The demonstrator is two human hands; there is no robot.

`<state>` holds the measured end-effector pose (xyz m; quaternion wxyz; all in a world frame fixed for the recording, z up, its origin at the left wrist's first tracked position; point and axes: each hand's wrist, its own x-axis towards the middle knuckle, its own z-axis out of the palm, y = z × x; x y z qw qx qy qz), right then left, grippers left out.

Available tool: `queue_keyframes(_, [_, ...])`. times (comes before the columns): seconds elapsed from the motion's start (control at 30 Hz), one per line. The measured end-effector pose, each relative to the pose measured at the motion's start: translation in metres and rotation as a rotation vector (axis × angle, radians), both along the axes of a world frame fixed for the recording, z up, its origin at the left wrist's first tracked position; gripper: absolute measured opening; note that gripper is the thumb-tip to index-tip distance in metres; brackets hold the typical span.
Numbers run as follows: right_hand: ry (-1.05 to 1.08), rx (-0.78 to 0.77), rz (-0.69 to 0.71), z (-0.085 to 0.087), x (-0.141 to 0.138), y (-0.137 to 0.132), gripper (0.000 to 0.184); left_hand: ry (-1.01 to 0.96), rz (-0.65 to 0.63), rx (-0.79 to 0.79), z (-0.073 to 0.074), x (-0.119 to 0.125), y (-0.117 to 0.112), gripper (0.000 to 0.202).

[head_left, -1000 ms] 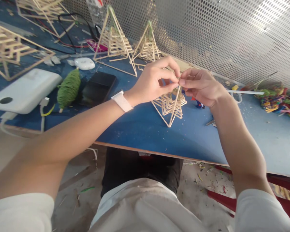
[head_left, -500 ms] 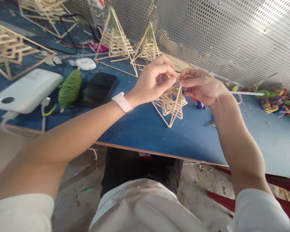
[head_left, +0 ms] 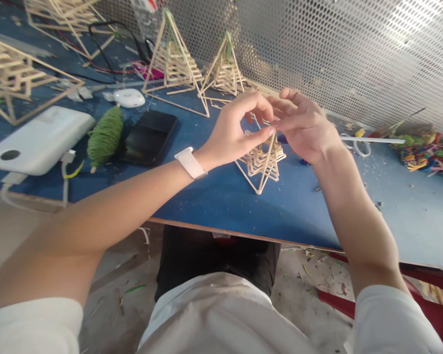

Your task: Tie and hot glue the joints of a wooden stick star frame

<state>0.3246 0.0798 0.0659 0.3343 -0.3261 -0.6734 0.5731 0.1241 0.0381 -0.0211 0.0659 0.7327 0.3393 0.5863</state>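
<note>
A small pyramid of thin wooden sticks (head_left: 264,164), with stacked layers inside its frame, stands on the blue table in front of me. My left hand (head_left: 245,120) is at its top, thumb and index finger curled together; what they pinch is too small to make out. My right hand (head_left: 304,123) meets it from the other side, its fingers stretched out and one touching the left fingertips. Both hands cover the pyramid's tip. Beneath my right hand, a dark blue item (head_left: 304,161) is mostly hidden.
Two similar stick pyramids (head_left: 177,69) (head_left: 225,69) stand behind, with larger stick frames (head_left: 18,73) at left. A white power bank (head_left: 40,140), green yarn bundle (head_left: 105,132), black phone-like slab (head_left: 151,137) and white mouse-like object (head_left: 129,98) lie left. Coloured threads (head_left: 428,155) are at right, before a perforated metal panel (head_left: 339,54).
My right hand has turned and its fingers have straightened from a pinch. My left hand has shifted slightly, staying near the pyramid's tip. The pyramid stays in place.
</note>
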Motion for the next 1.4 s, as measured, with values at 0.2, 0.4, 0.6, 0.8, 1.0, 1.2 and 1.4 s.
queue_keyframes(0.2, [0.029,-0.024,-0.037,-0.006,-0.002,0.003,0.067,0.323,0.032,0.129,-0.006,-0.011,-0.007,0.028])
queue_keyframes(0.4, [0.107,-0.17,-0.024,-0.004,-0.002,0.01,0.079,0.401,0.169,0.319,-0.01,-0.01,-0.01,0.051])
queue_keyframes(0.6, [0.133,-0.221,-0.056,0.001,-0.005,-0.001,0.075,0.429,0.229,0.417,-0.012,-0.006,-0.012,0.052])
queue_keyframes(0.8, [0.121,-0.18,-0.03,-0.002,-0.003,0.006,0.075,0.281,0.088,0.208,-0.005,0.004,-0.023,0.033])
queue_keyframes(1.0, [0.126,-0.187,0.019,-0.004,-0.003,0.011,0.076,-0.144,-0.093,-0.039,-0.006,0.005,-0.003,0.04])
queue_keyframes(1.2, [0.119,-0.219,0.037,-0.01,-0.004,0.022,0.087,-0.16,-0.245,-0.238,-0.023,-0.002,0.023,0.055])
queue_keyframes(1.4, [0.084,-0.162,0.06,-0.014,-0.004,0.027,0.09,-0.225,-0.319,-0.204,-0.032,-0.007,0.039,0.059])
